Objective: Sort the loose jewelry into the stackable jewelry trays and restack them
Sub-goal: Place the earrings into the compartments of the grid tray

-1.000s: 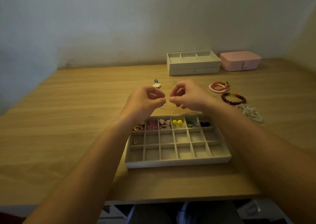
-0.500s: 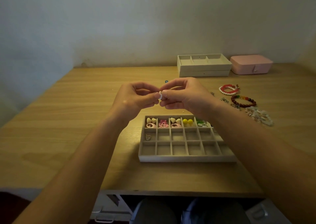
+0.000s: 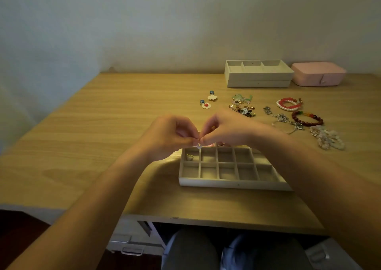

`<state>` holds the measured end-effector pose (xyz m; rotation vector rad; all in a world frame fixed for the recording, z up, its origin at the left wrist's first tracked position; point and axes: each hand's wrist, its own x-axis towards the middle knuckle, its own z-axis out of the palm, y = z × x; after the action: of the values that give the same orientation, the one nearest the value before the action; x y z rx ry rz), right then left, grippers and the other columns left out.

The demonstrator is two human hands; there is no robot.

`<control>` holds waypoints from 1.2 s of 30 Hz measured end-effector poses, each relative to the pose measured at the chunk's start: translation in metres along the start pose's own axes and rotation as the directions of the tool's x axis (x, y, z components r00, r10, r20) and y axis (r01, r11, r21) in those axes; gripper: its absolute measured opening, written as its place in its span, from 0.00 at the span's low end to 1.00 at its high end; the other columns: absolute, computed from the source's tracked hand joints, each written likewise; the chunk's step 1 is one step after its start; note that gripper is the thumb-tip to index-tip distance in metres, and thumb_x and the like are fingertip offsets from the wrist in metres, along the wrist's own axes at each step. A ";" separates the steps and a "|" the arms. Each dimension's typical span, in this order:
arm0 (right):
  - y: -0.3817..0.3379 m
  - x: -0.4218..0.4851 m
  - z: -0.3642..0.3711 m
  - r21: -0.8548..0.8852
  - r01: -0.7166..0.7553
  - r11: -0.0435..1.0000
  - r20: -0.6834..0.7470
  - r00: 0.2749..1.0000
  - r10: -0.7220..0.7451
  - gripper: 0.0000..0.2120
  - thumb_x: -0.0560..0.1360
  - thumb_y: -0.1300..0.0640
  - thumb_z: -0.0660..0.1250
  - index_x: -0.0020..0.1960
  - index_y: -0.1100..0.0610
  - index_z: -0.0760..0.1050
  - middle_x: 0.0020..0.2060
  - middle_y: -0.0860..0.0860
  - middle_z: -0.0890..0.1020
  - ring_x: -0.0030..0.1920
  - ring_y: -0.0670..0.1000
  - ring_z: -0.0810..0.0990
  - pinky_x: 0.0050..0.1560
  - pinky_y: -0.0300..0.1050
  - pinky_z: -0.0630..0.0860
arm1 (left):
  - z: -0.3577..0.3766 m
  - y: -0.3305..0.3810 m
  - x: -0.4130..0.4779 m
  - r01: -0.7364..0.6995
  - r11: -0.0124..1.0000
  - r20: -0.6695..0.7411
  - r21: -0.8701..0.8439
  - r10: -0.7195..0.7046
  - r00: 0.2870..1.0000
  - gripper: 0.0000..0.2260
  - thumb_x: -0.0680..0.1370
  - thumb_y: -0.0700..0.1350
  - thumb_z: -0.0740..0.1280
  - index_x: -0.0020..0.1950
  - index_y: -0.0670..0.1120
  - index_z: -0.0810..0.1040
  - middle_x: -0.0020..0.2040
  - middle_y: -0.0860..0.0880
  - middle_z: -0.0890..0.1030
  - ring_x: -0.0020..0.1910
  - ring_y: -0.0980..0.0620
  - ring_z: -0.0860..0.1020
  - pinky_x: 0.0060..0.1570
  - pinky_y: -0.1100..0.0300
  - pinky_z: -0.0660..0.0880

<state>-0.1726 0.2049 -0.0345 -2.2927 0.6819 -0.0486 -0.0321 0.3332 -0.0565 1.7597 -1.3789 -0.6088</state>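
A beige grid tray [image 3: 231,182] lies near the table's front edge, and one small metal piece [image 3: 189,157] sits in a left cell. My left hand [image 3: 171,134] and my right hand [image 3: 224,128] meet above the tray's far left corner. Both pinch a small white earring [image 3: 199,146] between their fingertips. My hands hide the tray's back row. Loose jewelry lies beyond: two flower earrings [image 3: 208,102], a heap of small earrings [image 3: 243,107], chains [image 3: 282,118], red and pearl bracelets [image 3: 288,104], a dark red bracelet [image 3: 307,118] and a pale bead bracelet [image 3: 327,137].
Two stacked beige trays [image 3: 258,78] stand at the back of the wooden table [image 3: 103,135], with a pink jewelry box [image 3: 318,74] to their right. A wall runs behind the table. Drawers and my knees show below the front edge.
The camera has tilted and shifted, so the tray and jewelry sit further right in view. My hands have dropped toward the tray's far left corner while still pinching the small earring.
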 end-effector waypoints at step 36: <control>-0.018 -0.012 0.030 -0.472 0.152 0.868 -0.003 0.985 -0.174 0.12 0.76 0.57 0.64 0.52 0.47 0.85 0.42 0.46 0.82 0.42 0.50 0.77 0.42 0.44 0.75 | -0.012 -0.002 -0.016 -0.078 0.833 0.192 0.549 -0.035 0.981 0.14 0.77 0.41 0.65 0.51 0.58 0.86 0.50 0.53 0.76 0.43 0.57 0.69 0.47 0.59 0.67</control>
<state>-0.1676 0.2405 -0.0432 -2.8256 0.5642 -0.0149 -0.0268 0.3525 -0.0530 2.1763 -1.8471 -0.3925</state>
